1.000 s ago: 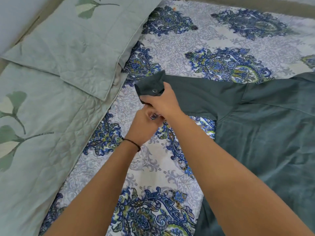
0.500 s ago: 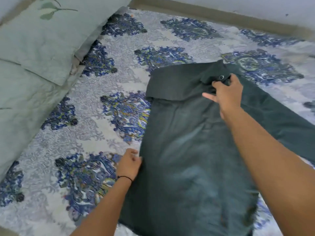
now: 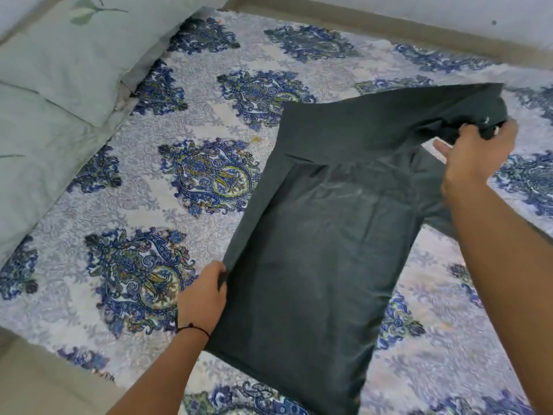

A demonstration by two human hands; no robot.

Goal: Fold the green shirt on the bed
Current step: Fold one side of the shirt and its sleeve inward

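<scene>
A: Green shirt (image 3: 317, 244) — where is it, and how far along is the fold?

B: It lies on the bed (image 3: 209, 121), spread over the patterned sheet, well clear of the pale green pillows (image 3: 65, 64) at the bed's far-left corner. I'd judge the task about a third done. The side of the shirt nearest the pillows looks folded inward, giving a straight edge, and that side's sleeve (image 3: 389, 115) is drawn across the top of the shirt. The other side, the second sleeve and the lengthwise folds are left.

A: And the hands?

B: The left hand (image 3: 203, 298) is closed on the shirt's folded edge, on the pillow side, low down. The right hand (image 3: 475, 151) pinches the cuff (image 3: 490, 118) at the sleeve's end, on the side away from the pillows, lifted slightly off the shirt.

A: What changed from half a second ago?

B: The cuff has travelled farther across, away from the pillows, stretching the sleeve flatter. The left hand kept its place on the edge.
</scene>
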